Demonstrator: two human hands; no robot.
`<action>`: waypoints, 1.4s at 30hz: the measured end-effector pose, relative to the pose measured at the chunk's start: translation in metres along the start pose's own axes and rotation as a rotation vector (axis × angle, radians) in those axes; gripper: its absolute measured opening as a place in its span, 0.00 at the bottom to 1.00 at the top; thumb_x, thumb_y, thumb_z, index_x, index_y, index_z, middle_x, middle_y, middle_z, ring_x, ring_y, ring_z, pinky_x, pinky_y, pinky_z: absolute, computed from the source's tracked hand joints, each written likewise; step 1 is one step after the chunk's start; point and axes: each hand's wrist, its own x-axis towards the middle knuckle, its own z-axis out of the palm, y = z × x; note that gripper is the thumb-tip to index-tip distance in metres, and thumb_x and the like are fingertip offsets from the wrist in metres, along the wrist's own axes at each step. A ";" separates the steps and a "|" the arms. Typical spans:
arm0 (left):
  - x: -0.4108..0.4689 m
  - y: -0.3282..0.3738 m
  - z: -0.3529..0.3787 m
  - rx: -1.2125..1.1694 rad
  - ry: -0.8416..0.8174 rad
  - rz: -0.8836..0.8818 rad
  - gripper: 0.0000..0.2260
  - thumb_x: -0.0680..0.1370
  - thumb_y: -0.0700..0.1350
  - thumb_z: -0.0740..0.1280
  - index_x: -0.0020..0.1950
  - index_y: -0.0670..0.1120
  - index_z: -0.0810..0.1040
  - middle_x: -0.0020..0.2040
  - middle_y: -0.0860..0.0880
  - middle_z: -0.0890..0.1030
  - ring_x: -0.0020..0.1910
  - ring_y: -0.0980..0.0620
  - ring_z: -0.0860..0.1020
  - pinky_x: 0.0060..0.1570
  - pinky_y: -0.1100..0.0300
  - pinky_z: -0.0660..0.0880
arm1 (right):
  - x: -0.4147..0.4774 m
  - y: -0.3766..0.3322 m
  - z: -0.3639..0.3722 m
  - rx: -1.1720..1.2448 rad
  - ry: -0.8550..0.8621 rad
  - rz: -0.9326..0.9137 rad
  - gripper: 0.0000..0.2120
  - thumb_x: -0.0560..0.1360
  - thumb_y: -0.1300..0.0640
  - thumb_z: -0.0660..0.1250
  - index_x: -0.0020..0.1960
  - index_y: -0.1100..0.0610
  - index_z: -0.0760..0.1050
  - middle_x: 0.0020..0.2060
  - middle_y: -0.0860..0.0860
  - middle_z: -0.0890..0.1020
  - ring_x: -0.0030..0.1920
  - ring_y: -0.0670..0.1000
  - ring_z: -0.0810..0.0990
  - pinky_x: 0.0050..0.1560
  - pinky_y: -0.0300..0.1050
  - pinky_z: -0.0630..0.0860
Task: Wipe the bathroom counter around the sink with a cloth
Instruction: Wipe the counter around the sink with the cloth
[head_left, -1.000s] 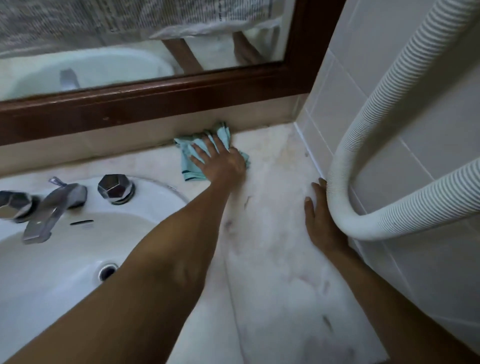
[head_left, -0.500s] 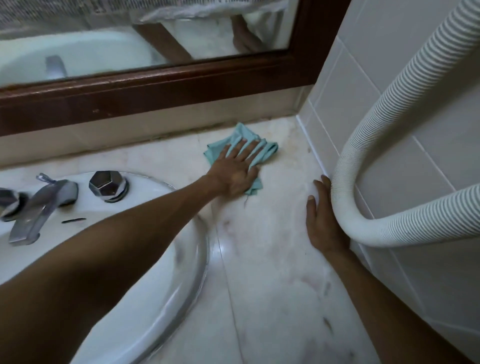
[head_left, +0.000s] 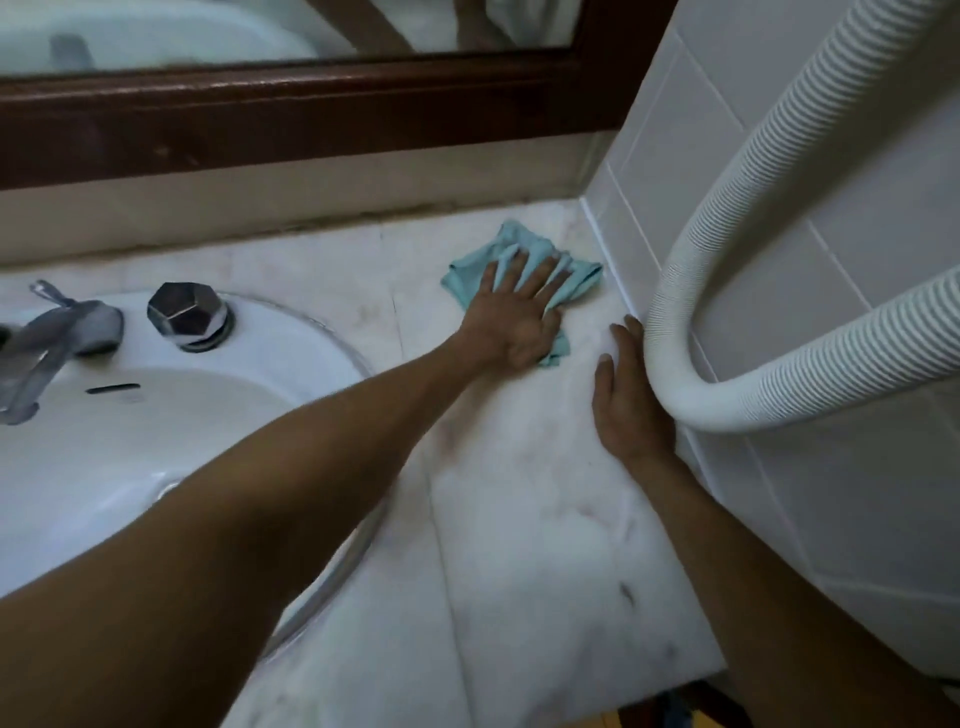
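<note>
A teal cloth (head_left: 522, 249) lies crumpled on the pale marble counter (head_left: 545, 519), near the back right corner by the tiled wall. My left hand (head_left: 519, 317) presses flat on the cloth with fingers spread. My right hand (head_left: 626, 395) rests palm down on the counter, just right of the cloth, with its outer edge against a white ribbed hose (head_left: 691, 291). The white oval sink (head_left: 311, 332) sits to the left, partly hidden by my left forearm.
A chrome tap (head_left: 57, 332) and a faceted chrome knob (head_left: 187, 312) stand on the sink's back rim. A dark wooden mirror frame (head_left: 291, 119) runs along the back. The hose loops down the white tiled wall (head_left: 831, 493) on the right. The counter's front edge is at lower right.
My left hand has slid the cloth to the right along the back of the counter, from near the sink rim toward the tiled wall. My right hand has stayed by the hose.
</note>
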 end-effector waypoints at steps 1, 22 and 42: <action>-0.024 0.002 0.001 -0.003 0.025 0.021 0.27 0.83 0.54 0.49 0.82 0.54 0.50 0.83 0.51 0.52 0.81 0.41 0.49 0.77 0.41 0.43 | -0.001 0.001 -0.002 -0.019 -0.026 0.004 0.25 0.82 0.51 0.51 0.74 0.61 0.65 0.76 0.59 0.64 0.77 0.57 0.60 0.77 0.54 0.55; -0.242 0.103 0.038 -0.078 0.015 -0.274 0.28 0.83 0.57 0.47 0.82 0.55 0.46 0.83 0.50 0.44 0.81 0.45 0.41 0.77 0.41 0.38 | -0.169 -0.007 -0.067 -0.119 -0.277 -0.015 0.26 0.83 0.51 0.55 0.78 0.60 0.58 0.79 0.58 0.57 0.79 0.58 0.54 0.78 0.53 0.53; -0.519 0.018 0.014 -0.016 -0.120 -0.227 0.26 0.85 0.58 0.43 0.81 0.57 0.37 0.82 0.55 0.38 0.81 0.53 0.38 0.79 0.45 0.42 | -0.236 -0.155 -0.050 0.019 -0.580 -0.117 0.27 0.83 0.46 0.54 0.78 0.56 0.57 0.80 0.55 0.53 0.78 0.57 0.56 0.75 0.56 0.59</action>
